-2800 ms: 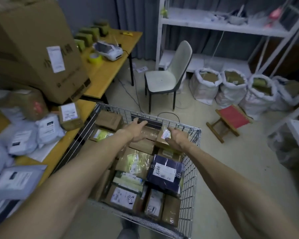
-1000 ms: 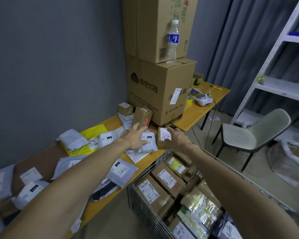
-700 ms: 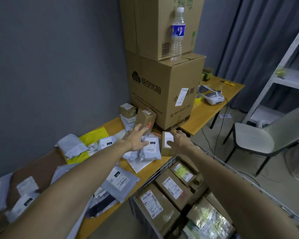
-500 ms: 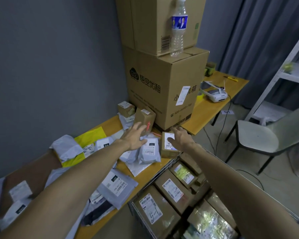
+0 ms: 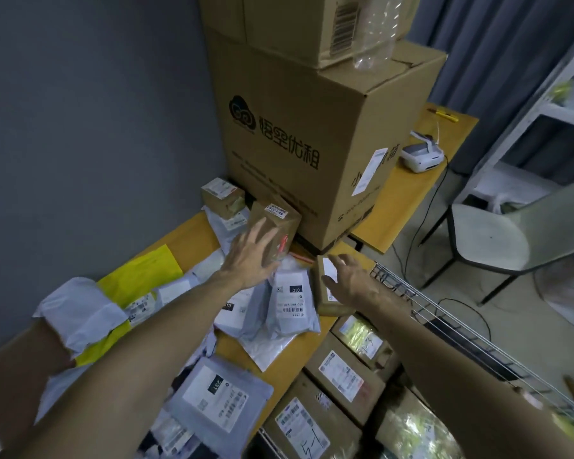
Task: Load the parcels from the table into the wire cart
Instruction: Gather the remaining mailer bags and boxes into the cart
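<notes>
Spread-fingered left hand [image 5: 249, 256] touches one tall box [image 5: 277, 218]. Spread-fingered right hand [image 5: 353, 281] covers one small box [image 5: 326, 308] at table [image 5: 193, 233] edge beside wire cart [image 5: 444, 323]

L grip [image 5: 251, 256], R grip [image 5: 348, 281] — both out fwd, splayed, palms down

Table [image 5: 183, 236] is being covered by grey mailers [image 5: 290, 301], small brown boxes [image 5: 222, 197], a yellow bag [image 5: 140, 273]; large carton [image 5: 312, 144] being carried at back.

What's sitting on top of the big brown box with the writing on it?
Another cardboard box is stacked on the big box, with a clear plastic bottle standing beside it. Their tops are cut off, so anything higher is unseen.
</notes>
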